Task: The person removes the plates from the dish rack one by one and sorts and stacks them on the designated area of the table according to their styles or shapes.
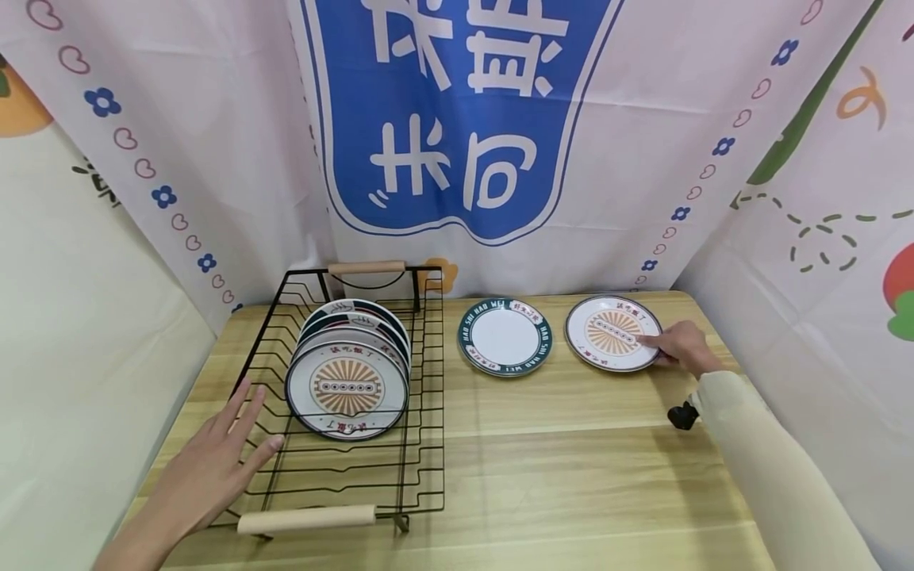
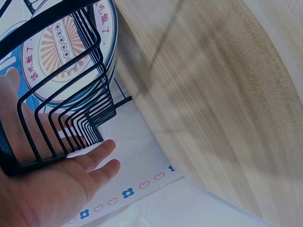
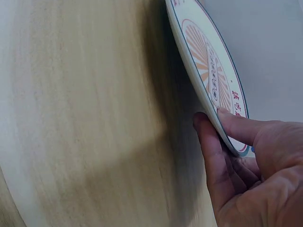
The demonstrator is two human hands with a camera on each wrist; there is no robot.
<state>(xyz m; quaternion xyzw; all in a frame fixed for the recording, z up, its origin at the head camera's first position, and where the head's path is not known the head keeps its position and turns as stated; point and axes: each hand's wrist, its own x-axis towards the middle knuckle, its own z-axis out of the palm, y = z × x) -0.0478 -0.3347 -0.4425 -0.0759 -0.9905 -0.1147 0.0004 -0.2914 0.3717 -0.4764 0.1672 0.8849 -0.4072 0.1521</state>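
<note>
My right hand [image 1: 684, 349] pinches the near right rim of a white plate [image 1: 612, 333] with an orange sunburst. In the right wrist view the thumb lies on the plate's face and the fingers curl under its edge, with a shadow between plate and table. My left hand [image 1: 214, 468], fingers spread, is at the left side of a black wire dish rack [image 1: 307, 520] with wooden handles. Several plates lean together in the rack, the front one a sunburst plate [image 1: 347, 388]. In the left wrist view the rack's wires cross in front of the left hand [image 2: 61, 184].
A green-rimmed plate [image 1: 505, 336] lies on the wooden table [image 1: 557, 476] between the rack and the right plate. Printed cloth [image 1: 643, 119] hangs behind the table and along both sides. A small black object [image 1: 682, 416] shows by the right sleeve.
</note>
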